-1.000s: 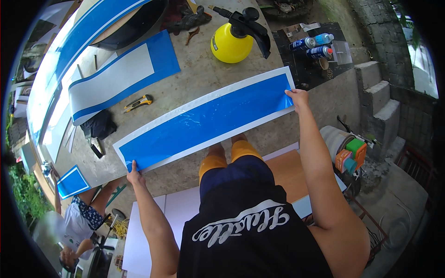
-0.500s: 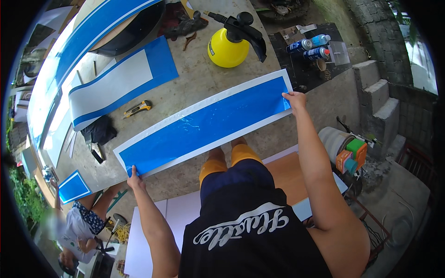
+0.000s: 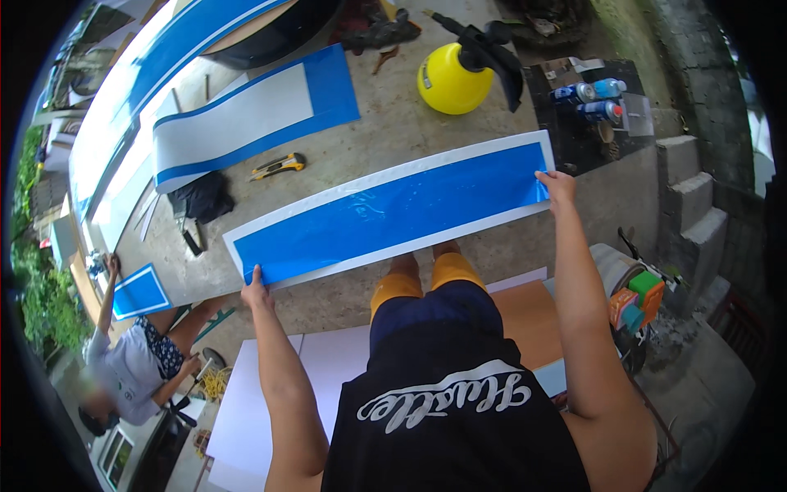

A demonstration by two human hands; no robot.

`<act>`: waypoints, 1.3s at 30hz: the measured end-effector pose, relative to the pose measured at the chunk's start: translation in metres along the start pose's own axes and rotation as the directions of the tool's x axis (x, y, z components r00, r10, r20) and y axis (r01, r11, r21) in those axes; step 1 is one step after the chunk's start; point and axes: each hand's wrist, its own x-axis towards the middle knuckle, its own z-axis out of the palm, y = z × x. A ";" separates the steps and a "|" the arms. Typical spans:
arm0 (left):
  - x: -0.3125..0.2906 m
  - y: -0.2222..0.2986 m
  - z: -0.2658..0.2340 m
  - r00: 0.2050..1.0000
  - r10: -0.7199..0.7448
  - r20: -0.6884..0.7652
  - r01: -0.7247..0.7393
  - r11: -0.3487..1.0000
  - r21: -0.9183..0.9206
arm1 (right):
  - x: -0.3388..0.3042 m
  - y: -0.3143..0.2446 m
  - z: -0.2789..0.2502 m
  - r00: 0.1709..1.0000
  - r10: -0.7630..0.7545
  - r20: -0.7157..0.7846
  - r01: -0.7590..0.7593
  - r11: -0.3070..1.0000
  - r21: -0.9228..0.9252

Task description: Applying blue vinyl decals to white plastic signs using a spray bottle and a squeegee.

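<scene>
A long blue sheet with a white border stretches between my two hands, over the table's near edge. Its surface is glossy, with small wrinkles or bubbles. My left hand pinches the near corner of the left end, thumb on top. At the right end, my right hand grips the short edge, with its fingers hidden beneath. Beyond the sheet, a yellow-handled utility knife lies on the table. Farther back rests a curled blue-and-white sheet.
A yellow pump sprayer stands at the far side. Spray cans sit on a dark board at right. Left are a black cloth and a small blue panel, near another person. Concrete steps rise at right.
The view has shifted, so the table and its things appear farther right. Both hands keep hold of the blue sheet. The other person's arm now shows reaching toward the table by the small panel.
</scene>
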 end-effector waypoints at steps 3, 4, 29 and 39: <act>-0.007 0.003 0.017 1.000 0.021 -0.018 -0.020 0.999 0.043 | 0.005 0.004 -0.008 1.000 -0.009 -0.013 0.008 1.000 -0.030; -0.015 0.007 0.022 0.999 0.052 -0.010 -0.052 0.998 0.031 | 0.008 0.007 -0.011 1.000 -0.002 -0.009 0.002 1.000 -0.026; -0.023 0.014 0.018 0.968 0.165 -0.188 -0.093 0.934 0.344 | 0.078 0.060 -0.029 0.989 0.043 0.143 -0.052 0.996 0.065; -0.042 0.025 0.017 0.950 0.246 -0.194 -0.140 0.888 0.439 | 0.079 0.055 -0.030 0.992 0.059 0.113 -0.063 0.997 0.033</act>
